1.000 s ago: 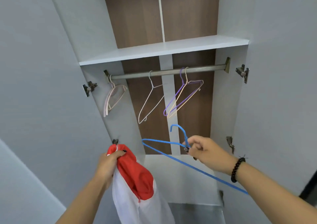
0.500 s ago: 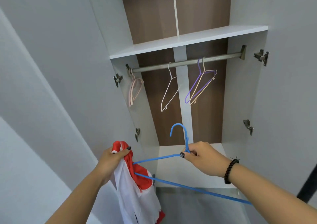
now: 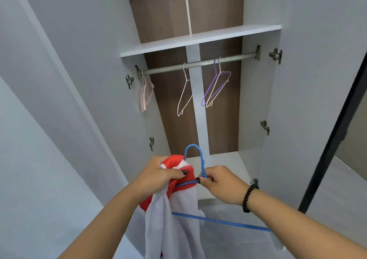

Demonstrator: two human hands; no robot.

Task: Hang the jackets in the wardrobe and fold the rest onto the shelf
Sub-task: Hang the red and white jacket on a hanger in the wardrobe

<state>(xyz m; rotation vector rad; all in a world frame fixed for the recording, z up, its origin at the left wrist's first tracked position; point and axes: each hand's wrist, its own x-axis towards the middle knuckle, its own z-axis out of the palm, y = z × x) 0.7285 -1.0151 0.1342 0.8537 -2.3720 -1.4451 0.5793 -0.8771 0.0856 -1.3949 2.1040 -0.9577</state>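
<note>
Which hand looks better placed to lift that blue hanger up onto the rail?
Right hand, probably: it already pinches the blue hanger just below its hook. The left hand grips the jacket.

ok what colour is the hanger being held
Blue; the hanger shows clearly in the head view, the only one.
</note>
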